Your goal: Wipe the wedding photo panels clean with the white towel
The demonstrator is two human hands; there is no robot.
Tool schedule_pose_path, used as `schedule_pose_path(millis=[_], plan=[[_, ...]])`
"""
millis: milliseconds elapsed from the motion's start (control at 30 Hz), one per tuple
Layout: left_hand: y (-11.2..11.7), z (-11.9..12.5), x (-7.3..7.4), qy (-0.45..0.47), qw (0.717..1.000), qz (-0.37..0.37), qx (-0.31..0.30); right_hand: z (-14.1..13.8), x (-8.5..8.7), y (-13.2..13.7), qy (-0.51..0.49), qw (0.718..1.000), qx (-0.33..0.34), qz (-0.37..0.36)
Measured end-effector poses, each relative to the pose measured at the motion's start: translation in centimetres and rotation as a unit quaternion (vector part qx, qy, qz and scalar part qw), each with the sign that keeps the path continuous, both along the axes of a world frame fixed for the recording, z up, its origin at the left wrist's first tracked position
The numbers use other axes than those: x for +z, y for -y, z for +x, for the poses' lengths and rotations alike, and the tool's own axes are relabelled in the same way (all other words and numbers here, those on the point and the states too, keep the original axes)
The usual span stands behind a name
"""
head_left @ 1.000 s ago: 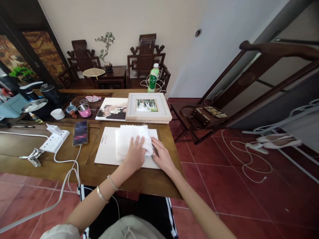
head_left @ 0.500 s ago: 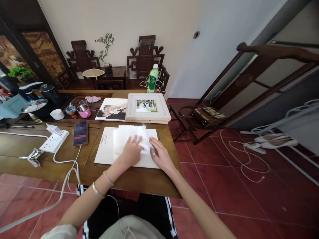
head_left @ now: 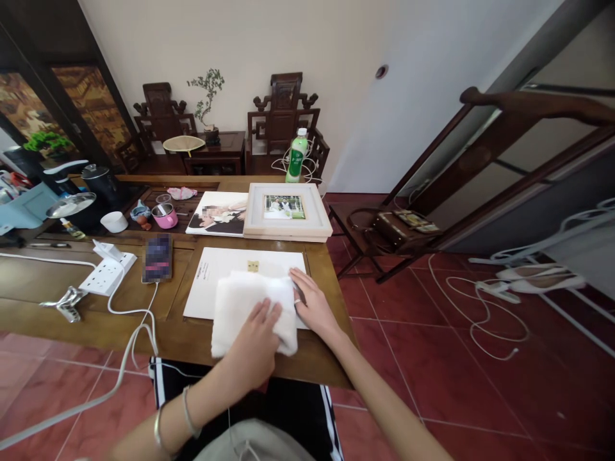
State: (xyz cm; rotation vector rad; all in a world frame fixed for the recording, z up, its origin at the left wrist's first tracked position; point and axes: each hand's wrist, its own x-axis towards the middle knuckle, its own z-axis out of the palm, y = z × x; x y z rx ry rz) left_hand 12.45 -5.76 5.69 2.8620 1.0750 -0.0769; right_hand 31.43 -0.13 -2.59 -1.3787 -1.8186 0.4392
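A folded white cloth lies over the lower part of a flat white panel and overhangs its near edge. My left hand presses on the cloth from above, its fingers bent into the fabric. At the panel's right side rests my right hand, fingers stretched out, with a ring on one of them; it steadies the edge beside the cloth. A small gold-coloured metal plate shows on the panel near its far edge. Small print runs along the panel's left side.
Behind the panel lie a light framed photo and a photo print. A green bottle stands at the far edge. Leftward are a phone, a power strip, cables, a pink cup and a silver ornament.
My left hand and the cloth have moved toward me, uncovering the panel's far part and the gold-coloured plate. My right hand stays at the panel's right side.
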Motion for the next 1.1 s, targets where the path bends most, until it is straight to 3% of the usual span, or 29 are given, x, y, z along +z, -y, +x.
schedule_pose_path(millis=[67, 167, 267, 500, 633, 700, 767, 1000, 1100], plan=[[1.6, -0.4, 0.2, 0.005, 1.000, -0.009, -0.012, 0.0, 0.1, 0.0, 0.003, 1.000, 0.004, -0.001], [1.3, -0.7, 0.3, 0.011, 1.000, -0.017, -0.012, 0.0, 0.3, 0.1, 0.008, 1.000, 0.004, -0.005], [-1.8, -0.3, 0.3, 0.015, 1.000, -0.020, 0.007, -0.1, 0.4, 0.0, 0.008, 1.000, -0.003, -0.010], [-11.4, 1.4, 0.1, 0.026, 0.999, -0.001, 0.040, -0.1, 0.3, -0.1, -0.007, 1.000, -0.003, -0.004], [-13.8, 1.4, -0.1, 0.036, 0.998, 0.009, 0.049, 0.0, 0.3, -0.1, -0.010, 1.000, -0.003, -0.007], [-13.0, 1.2, -0.1, 0.037, 0.998, 0.009, 0.046, -0.1, 0.4, -0.1, -0.009, 1.000, -0.003, -0.008], [-10.9, 1.0, -0.1, 0.036, 0.999, 0.007, 0.040, -0.1, 0.4, 0.0, -0.009, 1.000, -0.004, -0.008], [0.9, 0.0, -0.4, 0.018, 1.000, -0.014, 0.002, -0.1, 0.3, 0.1, -0.001, 1.000, 0.003, -0.007], [2.4, -0.8, -0.4, 0.035, 0.998, -0.027, -0.035, 0.0, 0.4, 0.2, 0.000, 1.000, 0.012, -0.006]])
